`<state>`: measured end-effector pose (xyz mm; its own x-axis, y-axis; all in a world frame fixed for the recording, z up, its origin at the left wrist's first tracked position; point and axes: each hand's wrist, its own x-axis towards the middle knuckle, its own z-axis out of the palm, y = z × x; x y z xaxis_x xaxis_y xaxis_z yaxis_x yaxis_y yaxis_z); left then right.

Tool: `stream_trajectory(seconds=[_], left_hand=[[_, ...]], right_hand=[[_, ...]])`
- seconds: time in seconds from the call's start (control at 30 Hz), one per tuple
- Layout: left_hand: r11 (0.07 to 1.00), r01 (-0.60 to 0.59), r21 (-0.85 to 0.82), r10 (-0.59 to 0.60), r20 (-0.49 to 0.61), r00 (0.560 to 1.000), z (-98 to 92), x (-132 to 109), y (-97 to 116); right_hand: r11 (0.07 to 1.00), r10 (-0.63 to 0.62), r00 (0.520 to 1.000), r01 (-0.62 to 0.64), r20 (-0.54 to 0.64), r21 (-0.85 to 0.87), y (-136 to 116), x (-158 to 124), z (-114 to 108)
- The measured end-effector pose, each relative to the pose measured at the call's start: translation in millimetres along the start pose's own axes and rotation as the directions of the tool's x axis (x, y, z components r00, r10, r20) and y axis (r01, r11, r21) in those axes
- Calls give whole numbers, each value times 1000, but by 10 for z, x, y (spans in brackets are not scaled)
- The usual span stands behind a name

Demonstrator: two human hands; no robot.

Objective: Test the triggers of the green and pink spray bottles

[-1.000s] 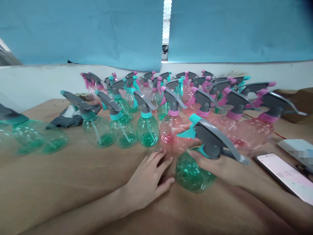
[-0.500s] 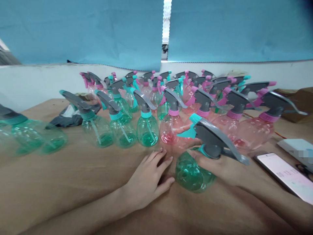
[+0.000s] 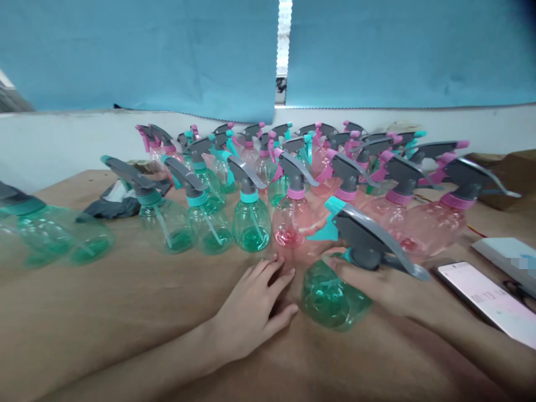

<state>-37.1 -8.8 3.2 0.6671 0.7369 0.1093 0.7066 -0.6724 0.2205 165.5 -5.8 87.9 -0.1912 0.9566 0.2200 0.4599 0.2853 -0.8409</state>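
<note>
A green spray bottle [image 3: 330,298] is held tilted near the counter's [image 3: 125,301] front, its neck enclosed by the grip of the right hand [image 3: 374,286]. The left hand [image 3: 259,304] is laid beside it, grip loosely spread. Pale tubes [image 3: 163,226] are seen inside upright green bottles [image 3: 252,237] behind.

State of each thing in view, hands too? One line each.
Left hand: empty
Right hand: closed on a bottle
Held green spray bottle: gripped, spray head fitted
Front pink bottle: upright, spray head fitted
Phone: face up, screen lit
Blue curtains: hanging, narrow gap between
</note>
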Motion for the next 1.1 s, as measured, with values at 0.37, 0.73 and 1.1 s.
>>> stream_trajectory(seconds=[0.37, 0.73, 1.1], left_hand=[[1000, -6, -20, 6, -18, 1000, 2, -3, 6], [1000, -5, -3, 5, -2, 1000, 4, -5, 6], [1000, -5, -28, 4, -37, 999, 24, -7, -7]], right_hand=[[997, -12, 997, 7, -71, -71, 49, -6, 4], [1000, -21, 995, 20, -96, -15, 186, -32, 65], [996, -71, 996, 67, -60, -66, 66, 3, 10]])
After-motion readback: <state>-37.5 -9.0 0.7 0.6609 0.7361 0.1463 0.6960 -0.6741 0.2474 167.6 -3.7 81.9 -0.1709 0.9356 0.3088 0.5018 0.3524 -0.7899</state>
